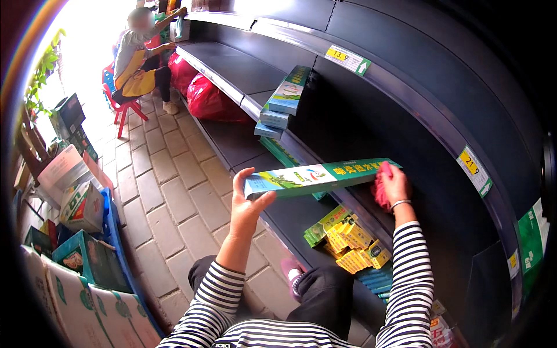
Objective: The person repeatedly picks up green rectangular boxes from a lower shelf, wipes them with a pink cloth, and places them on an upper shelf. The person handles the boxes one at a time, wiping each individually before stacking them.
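Note:
A long, flat green, white and blue cardboard box spans between both hands, in front of the shelving. My left hand grips its pale blue end, thumb below and fingers behind. At the green end, my right hand holds a crumpled red cloth against the box; how firmly it grips the box itself is hidden. Beyond the held box, several similar boxes lie stacked on the middle shelf, their ends jutting over its edge. More green boxes lie on the lower shelf.
Small yellow boxes are piled on the bottom shelf, beside blue packs. Red plastic bags stand farther along. A person sits on a red chair by the shelves. Cartons and a blue crate line the left of the brick-paved floor.

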Motion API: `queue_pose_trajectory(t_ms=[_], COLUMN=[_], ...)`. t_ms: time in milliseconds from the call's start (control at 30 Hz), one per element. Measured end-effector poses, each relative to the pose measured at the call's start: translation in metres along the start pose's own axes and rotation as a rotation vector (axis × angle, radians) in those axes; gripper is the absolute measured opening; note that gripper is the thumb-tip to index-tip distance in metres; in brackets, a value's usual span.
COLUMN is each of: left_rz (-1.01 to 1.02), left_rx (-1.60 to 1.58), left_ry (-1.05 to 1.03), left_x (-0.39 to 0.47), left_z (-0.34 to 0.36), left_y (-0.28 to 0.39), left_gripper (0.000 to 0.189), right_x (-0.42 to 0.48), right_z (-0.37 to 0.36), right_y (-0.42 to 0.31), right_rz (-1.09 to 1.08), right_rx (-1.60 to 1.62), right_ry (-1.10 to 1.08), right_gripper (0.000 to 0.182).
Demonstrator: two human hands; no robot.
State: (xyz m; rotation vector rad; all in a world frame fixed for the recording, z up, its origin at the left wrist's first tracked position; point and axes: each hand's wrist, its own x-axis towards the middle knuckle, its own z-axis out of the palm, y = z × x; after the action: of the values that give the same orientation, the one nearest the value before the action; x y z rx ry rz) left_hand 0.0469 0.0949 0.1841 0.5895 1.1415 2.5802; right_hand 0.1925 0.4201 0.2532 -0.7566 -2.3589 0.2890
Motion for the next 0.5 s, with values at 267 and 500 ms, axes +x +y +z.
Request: queue_pose_trajectory(t_ms=[267, 500], left_rz=[-0.004, 0.38], left_rx=[0.065, 0.404], left_ry=[0.065, -0.215], left_x=[-0.006, -0.002], left_z=[0.006, -0.012], left_y=[-0.007, -0.008], left_gripper=[0.069, 0.077], right_x=[-0.058, -0.048], right_z=[0.029, -0.015], right_y=[-0.157, -0.193], right_rz=[-0.711, -0.893], right_rx=[-0.096, 0.054], right_ry=[0.004, -0.201], right_gripper=[0.028, 0.03])
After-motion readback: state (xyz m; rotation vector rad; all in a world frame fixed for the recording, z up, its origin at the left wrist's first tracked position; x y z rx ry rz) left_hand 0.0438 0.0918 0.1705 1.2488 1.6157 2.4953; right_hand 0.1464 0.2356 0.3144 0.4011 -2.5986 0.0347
